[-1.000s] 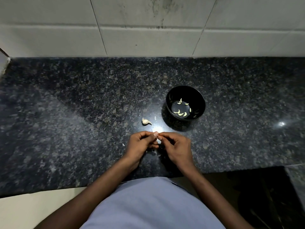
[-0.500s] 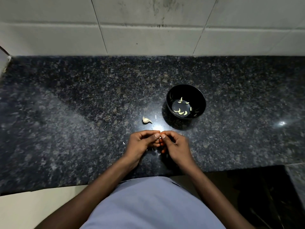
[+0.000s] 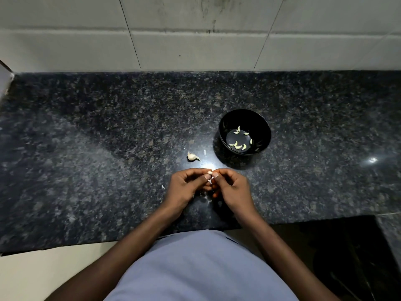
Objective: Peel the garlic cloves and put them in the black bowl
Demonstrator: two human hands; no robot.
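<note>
The garlic clove being worked on sits pinched between the fingertips of both hands, raised just above the granite countertop and close to the person's body, which likely gives the thumbnails purchase to lift the papery skin. Only its pale tip shows, poking out above the two thumbs where they meet; the rest is hidden by the curled fingers. The left hand grips it from one side, and the right hand grips it from the other. Bits of skin lie on the counter under the hands, so peeling seems underway. Just beyond, an unpeeled clove waits on the counter, and to its right the black bowl holds several peeled cloves, within easy reach for dropping this one in
</note>
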